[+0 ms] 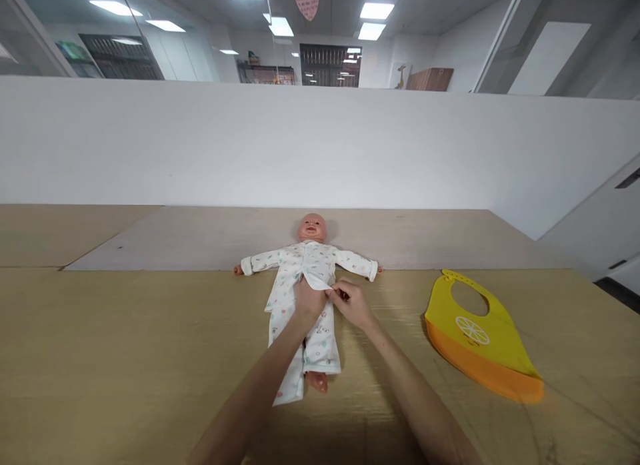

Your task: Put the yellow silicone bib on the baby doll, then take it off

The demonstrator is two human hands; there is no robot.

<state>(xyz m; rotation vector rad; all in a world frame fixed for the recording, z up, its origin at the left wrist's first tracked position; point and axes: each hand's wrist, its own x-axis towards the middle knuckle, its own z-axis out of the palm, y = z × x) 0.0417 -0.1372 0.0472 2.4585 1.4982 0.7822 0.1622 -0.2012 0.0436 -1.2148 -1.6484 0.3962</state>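
Wood-toned tabletop (125,345) before a plain white partition (320,138)

Left to right: a bald, pink plastic baby doll (313,228) lies on its back, head toward the partition, arms spread, presumably to present the front of its white, small-printed cloth shirt (290,268). The left hand (311,303) reaches beneath the shirt's loose front; with its fingertips hidden, any grip cannot be told. Just beside it, the right hand (354,306) pinches the hem, apparently to steady the cloth. Well apart, a yellow bib with an orange pocket (493,338) lies flat, perhaps to leave working room.
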